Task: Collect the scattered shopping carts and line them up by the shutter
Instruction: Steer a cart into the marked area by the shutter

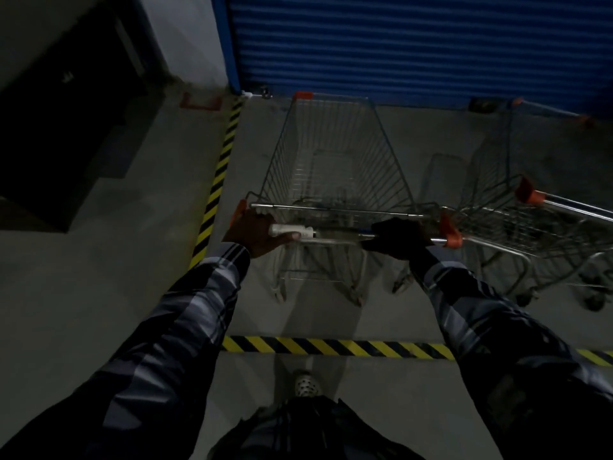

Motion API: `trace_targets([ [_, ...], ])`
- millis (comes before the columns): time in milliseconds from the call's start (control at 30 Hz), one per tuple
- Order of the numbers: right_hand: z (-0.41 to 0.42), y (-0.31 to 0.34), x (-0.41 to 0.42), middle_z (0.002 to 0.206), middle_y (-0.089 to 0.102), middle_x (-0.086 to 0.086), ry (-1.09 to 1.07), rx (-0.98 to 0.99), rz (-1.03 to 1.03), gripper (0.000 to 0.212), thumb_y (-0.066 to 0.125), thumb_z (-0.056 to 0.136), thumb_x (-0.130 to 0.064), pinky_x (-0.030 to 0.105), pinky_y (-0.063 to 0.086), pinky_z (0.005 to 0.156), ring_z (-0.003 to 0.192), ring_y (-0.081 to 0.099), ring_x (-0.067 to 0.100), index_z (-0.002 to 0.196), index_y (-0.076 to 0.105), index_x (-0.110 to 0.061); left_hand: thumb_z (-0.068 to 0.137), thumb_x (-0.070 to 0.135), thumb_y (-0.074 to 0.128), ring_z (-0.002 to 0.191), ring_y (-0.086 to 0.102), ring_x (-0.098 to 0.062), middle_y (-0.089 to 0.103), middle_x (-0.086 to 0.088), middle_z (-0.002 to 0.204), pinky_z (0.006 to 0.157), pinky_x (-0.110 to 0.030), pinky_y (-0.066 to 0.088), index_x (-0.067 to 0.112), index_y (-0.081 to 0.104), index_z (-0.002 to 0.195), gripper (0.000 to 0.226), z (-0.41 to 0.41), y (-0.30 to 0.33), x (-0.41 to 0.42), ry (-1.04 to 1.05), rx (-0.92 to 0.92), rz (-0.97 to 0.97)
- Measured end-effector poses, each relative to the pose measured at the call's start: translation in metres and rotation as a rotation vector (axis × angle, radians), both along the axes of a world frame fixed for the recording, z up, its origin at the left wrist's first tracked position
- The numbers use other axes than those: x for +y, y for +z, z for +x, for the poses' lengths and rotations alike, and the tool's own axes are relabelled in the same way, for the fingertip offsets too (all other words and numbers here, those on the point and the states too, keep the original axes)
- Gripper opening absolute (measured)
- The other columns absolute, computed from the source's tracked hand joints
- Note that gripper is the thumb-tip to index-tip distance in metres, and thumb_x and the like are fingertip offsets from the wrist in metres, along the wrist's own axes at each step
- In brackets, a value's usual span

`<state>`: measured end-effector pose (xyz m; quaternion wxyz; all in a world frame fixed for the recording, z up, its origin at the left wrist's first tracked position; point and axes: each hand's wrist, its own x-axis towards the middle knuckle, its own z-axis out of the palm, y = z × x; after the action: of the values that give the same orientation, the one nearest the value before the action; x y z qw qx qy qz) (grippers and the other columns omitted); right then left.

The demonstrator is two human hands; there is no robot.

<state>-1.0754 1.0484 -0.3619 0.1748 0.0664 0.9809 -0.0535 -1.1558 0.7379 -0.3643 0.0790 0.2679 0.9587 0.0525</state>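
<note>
A wire shopping cart (331, 154) with orange corner caps stands in front of me, its nose close to the blue roll-up shutter (414, 44). My left hand (258, 232) grips the left end of the cart's handle bar (335, 234). My right hand (396, 237) grips the same bar near its right orange end. A second shopping cart (537, 224) stands just to the right, angled, its basket almost touching the first cart.
Yellow-and-black floor tape (331, 346) runs across the concrete between me and the cart. Another tape strip (219, 180) runs up the left side toward the shutter's corner. A dark doorway or recess (66, 121) lies at the left. My shoe (306, 385) shows below.
</note>
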Motion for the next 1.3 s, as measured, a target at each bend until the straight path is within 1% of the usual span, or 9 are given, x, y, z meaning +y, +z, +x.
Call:
trace_targets([
  [167, -0.002, -0.002, -0.053, 0.114, 0.066, 0.009, 0.111, 0.116, 0.004, 0.053, 0.049, 0.089, -0.064, 0.037, 0.045, 0.090, 0.109, 0.061, 0.029, 0.118, 0.063, -0.021, 0.054, 0.105, 0.003, 0.124, 0.053, -0.027, 0.069, -0.010, 0.112, 0.119, -0.042, 0.016, 0.013, 0.069, 0.097, 0.121, -0.033, 0.000, -0.050, 0.037, 0.011, -0.069],
  [267, -0.001, -0.002, -0.088, 0.114, 0.065, 0.009, 0.158, 0.120, -0.035, 0.048, 0.047, 0.093, -0.060, 0.035, 0.045, 0.088, 0.107, 0.062, 0.029, 0.119, 0.061, -0.022, 0.060, 0.101, 0.016, 0.129, 0.049, -0.027, 0.066, -0.008, 0.119, 0.121, -0.043, 0.012, 0.018, 0.066, 0.098, 0.104, -0.047, -0.009, -0.086, 0.042, -0.055, -0.082],
  [367, 0.000, -0.003, -0.120, 0.110, 0.066, 0.008, 0.190, 0.141, -0.028, 0.046, 0.045, 0.095, -0.058, 0.033, 0.044, 0.084, 0.104, 0.062, 0.028, 0.116, 0.061, -0.021, 0.057, 0.103, 0.014, 0.130, 0.050, -0.024, 0.066, -0.008, 0.123, 0.122, -0.043, 0.012, 0.018, 0.068, 0.114, 0.116, -0.051, -0.018, -0.120, 0.050, -0.069, -0.072],
  [600, 0.022, -0.006, -0.202, 0.107, 0.066, 0.011, 0.173, 0.174, 0.032, 0.047, 0.048, 0.092, -0.059, 0.036, 0.045, 0.082, 0.101, 0.063, 0.031, 0.110, 0.063, -0.019, 0.057, 0.103, -0.001, 0.108, 0.063, -0.020, 0.072, -0.002, 0.092, 0.121, -0.046, 0.010, 0.020, 0.067, 0.084, 0.111, -0.009, -0.022, -0.205, 0.043, 0.021, -0.080],
  [733, 0.043, -0.007, -0.254, 0.113, 0.066, 0.009, 0.164, 0.122, 0.083, 0.048, 0.046, 0.092, -0.061, 0.035, 0.045, 0.084, 0.104, 0.061, 0.029, 0.114, 0.062, -0.022, 0.055, 0.101, -0.010, 0.102, 0.064, -0.018, 0.069, 0.000, 0.080, 0.121, -0.049, 0.004, 0.033, 0.071, 0.096, 0.114, 0.029, -0.010, -0.257, 0.002, -0.019, -0.122],
  [833, 0.060, -0.007, -0.291, 0.116, 0.065, 0.010, 0.147, 0.085, 0.093, 0.050, 0.048, 0.091, -0.061, 0.036, 0.044, 0.086, 0.108, 0.060, 0.031, 0.119, 0.060, -0.021, 0.060, 0.100, 0.003, 0.099, 0.064, -0.016, 0.067, 0.003, 0.074, 0.120, -0.053, 0.000, 0.029, 0.066, 0.077, 0.097, 0.053, -0.005, -0.296, 0.026, -0.101, -0.132],
  [1033, 0.100, -0.007, -0.354, 0.128, 0.061, 0.008, 0.220, 0.059, 0.124, 0.056, 0.047, 0.092, -0.061, 0.037, 0.045, 0.094, 0.118, 0.057, 0.030, 0.128, 0.057, -0.020, 0.059, 0.100, 0.001, 0.085, 0.066, -0.017, 0.062, 0.007, 0.063, 0.117, -0.058, 0.012, 0.028, 0.050, 0.056, 0.087, 0.102, -0.011, -0.367, -0.030, -0.025, -0.183],
  [1100, 0.111, -0.007, -0.373, 0.122, 0.064, 0.003, 0.248, 0.073, 0.152, 0.052, 0.045, 0.091, -0.063, 0.034, 0.045, 0.088, 0.113, 0.059, 0.026, 0.122, 0.059, -0.024, 0.060, 0.100, 0.001, 0.083, 0.067, -0.019, 0.061, 0.007, 0.063, 0.116, -0.056, 0.018, 0.030, 0.043, 0.054, 0.082, 0.118, -0.010, -0.386, -0.024, 0.013, -0.176],
  [1300, 0.140, -0.020, -0.414, 0.083, 0.070, 0.008, 0.308, 0.237, 0.047, 0.040, 0.059, 0.086, -0.058, 0.033, 0.046, 0.066, 0.080, 0.068, 0.031, 0.088, 0.067, -0.019, 0.050, 0.104, -0.005, 0.086, 0.066, -0.021, 0.069, 0.001, 0.072, 0.114, -0.049, 0.020, 0.021, 0.066, 0.067, 0.110, 0.134, -0.014, -0.434, -0.003, 0.049, -0.172],
])
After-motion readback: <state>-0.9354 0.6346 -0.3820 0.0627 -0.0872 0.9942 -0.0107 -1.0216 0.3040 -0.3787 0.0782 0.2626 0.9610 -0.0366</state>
